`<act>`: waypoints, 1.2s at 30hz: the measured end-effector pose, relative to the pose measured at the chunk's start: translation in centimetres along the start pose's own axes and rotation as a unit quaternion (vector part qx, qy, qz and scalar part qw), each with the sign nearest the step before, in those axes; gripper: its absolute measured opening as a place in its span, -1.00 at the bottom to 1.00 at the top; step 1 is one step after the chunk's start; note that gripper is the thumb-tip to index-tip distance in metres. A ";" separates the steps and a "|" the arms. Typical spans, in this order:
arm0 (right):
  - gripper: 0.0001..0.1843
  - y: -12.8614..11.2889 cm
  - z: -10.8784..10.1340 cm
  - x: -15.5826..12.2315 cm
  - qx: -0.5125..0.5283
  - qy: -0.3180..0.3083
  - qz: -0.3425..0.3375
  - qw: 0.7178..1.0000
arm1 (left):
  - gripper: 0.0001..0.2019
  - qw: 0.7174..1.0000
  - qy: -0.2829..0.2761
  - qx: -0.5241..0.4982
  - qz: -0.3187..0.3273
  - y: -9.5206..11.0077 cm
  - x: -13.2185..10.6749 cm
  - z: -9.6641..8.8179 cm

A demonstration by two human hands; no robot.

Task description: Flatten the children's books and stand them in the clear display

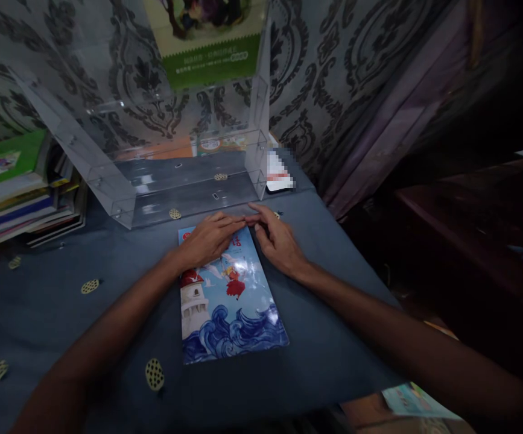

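Observation:
A blue picture book (236, 316) lies closed on the cloth-covered table, its cover showing waves, a white tower and a small red figure. My left hand (211, 239) rests flat across the top of its cover, fingers stretched to the right and hiding part of the title. Beside the book's upper right corner is my right hand (279, 242), fingers extended and apart from the thumb, the fingertips meeting those of my left hand. Neither hand grips anything. Just beyond them stands a clear acrylic rack (123, 202) with a green-edged book (211, 66) on its upper part.
Several books (21, 193) are stacked at the left. Behind the rack's right leg lies a white-screened, partly blurred object (280, 175). A patterned curtain (320, 66) hangs at the back. The table's right edge drops to a dark area, with a light-blue printed item (417, 401) below.

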State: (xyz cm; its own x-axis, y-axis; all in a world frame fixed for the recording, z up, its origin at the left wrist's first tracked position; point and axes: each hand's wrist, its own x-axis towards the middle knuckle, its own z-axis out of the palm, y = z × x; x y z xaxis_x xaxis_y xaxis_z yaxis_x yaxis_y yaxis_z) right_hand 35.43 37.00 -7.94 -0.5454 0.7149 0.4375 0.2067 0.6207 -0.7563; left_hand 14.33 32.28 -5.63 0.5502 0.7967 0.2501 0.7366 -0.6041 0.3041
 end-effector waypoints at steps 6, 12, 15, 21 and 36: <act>-0.48 0.1 -0.3 0.1 -0.021 -0.023 -0.021 0.999 | -0.55 0.998 0.043 -0.035 0.006 -0.1 -0.2 0.4; -0.50 0.5 -0.4 0.2 -0.037 -0.034 -0.034 0.998 | -0.47 0.998 0.045 -0.042 0.004 -0.6 -0.1 0.8; -0.48 0.5 -0.2 -0.1 -0.042 -0.037 -0.039 0.998 | -0.48 0.998 0.044 -0.045 -0.001 -0.5 -0.2 0.7; -0.53 -0.4 -0.5 -1.4 -0.076 -0.055 -0.051 0.994 | -0.56 0.999 0.029 -0.013 -0.023 -0.4 -0.3 0.6; -0.55 -3.6 -2.5 -7.1 -0.107 -0.097 -0.069 0.987 | -0.61 0.999 0.003 0.040 0.003 -0.5 -0.4 0.7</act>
State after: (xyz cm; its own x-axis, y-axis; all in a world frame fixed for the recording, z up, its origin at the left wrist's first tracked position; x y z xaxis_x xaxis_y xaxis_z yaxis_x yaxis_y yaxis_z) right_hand 40.57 30.51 -7.11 -0.7212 0.5572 0.4115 0.2763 0.7762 -0.5667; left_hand 14.03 32.30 -6.47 0.5525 0.7930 0.2568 0.7624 -0.6053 0.2287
